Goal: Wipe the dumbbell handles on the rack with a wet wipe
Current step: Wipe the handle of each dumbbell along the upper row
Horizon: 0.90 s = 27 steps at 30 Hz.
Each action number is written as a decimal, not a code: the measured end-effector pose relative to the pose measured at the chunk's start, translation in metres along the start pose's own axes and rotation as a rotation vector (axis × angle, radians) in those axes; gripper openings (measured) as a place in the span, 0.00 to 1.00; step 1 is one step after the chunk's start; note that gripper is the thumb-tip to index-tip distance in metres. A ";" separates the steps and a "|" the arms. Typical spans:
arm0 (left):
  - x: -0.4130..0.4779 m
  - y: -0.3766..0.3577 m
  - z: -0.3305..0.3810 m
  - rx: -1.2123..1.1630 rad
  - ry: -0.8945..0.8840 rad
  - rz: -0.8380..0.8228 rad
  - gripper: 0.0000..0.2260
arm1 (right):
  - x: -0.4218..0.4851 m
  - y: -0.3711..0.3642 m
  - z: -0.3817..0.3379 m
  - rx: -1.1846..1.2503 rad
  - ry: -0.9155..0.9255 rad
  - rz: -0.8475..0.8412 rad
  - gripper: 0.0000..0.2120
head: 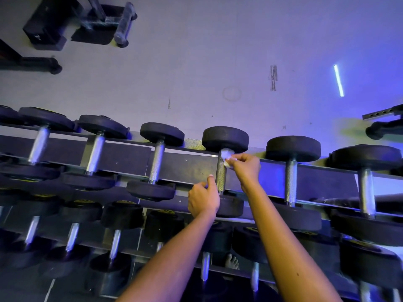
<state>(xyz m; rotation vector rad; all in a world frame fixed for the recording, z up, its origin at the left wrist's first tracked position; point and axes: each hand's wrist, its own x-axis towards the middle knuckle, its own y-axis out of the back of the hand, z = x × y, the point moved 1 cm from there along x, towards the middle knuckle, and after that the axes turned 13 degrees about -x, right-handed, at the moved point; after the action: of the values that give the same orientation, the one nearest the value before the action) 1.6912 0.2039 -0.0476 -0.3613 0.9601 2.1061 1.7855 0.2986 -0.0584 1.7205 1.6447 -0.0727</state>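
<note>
Dumbbell handle — R hand pinches wet wipe, L hand grips near end

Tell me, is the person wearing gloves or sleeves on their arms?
No gloves. The left hand and right hand are bare, with no rings showing. The left forearm and right forearm are bare too: no sleeves, watch or bracelets in view.

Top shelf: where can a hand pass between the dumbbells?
Bare panel between the dumbbell with the wipe and its left neighbour; another strip toward its right neighbour. Crowded where the weight ends sit close, front and back, and on the lower shelf.
</note>
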 end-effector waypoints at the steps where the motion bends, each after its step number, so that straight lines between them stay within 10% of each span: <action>1: 0.000 0.000 0.000 0.000 -0.002 0.004 0.24 | -0.006 0.000 0.005 -0.035 -0.001 -0.014 0.03; 17: -0.003 0.003 0.001 -0.051 -0.016 -0.005 0.22 | -0.020 -0.018 -0.026 -0.365 0.283 0.182 0.05; 27: -0.002 0.005 0.000 -0.054 0.016 0.005 0.21 | -0.056 -0.012 0.009 -0.505 0.239 0.021 0.10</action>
<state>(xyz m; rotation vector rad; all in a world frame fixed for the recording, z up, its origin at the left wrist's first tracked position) 1.6891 0.2007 -0.0441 -0.4037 0.9152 2.1399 1.7689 0.2451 -0.0417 1.3917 1.6338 0.5332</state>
